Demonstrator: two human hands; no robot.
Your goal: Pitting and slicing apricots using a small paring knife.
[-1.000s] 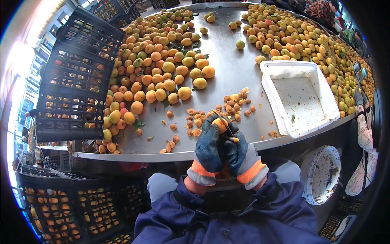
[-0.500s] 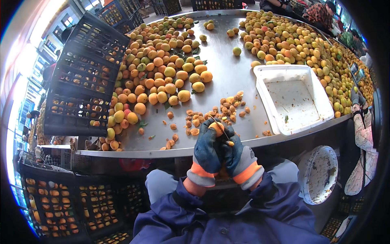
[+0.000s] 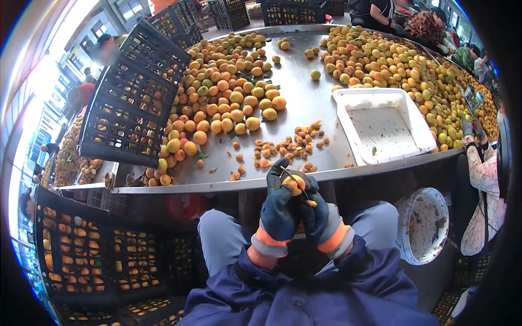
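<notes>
Both my hands wear dark blue gloves with grey and orange cuffs, close together in front of the table's near edge. My left hand (image 3: 278, 211) is closed round an orange-yellow apricot (image 3: 292, 187). My right hand (image 3: 317, 216) presses against the same fruit, fingers curled, with a thin curved rod-like tool (image 3: 302, 190) at its fingertips. That tool lies across the apricot, and a yellow bit (image 3: 311, 204) shows at its lower end. The fingers hide part of the fruit and the tool's grip. Just beyond lie several brown apricot stones (image 3: 283, 149) on the metal table.
Whole apricots (image 3: 217, 103) are heaped left, beside a tilted black crate (image 3: 130, 100); another heap (image 3: 380, 60) spreads right. A white tub (image 3: 353, 127) stands at the right edge, a round white bucket (image 3: 406, 228) below. Fruit-filled crates (image 3: 76, 244) stand lower left. Other people work far right.
My hands have drawn back slightly from the table edge, with the apricot and tool still in them. The whole view has shifted a little, showing more of the far side.
</notes>
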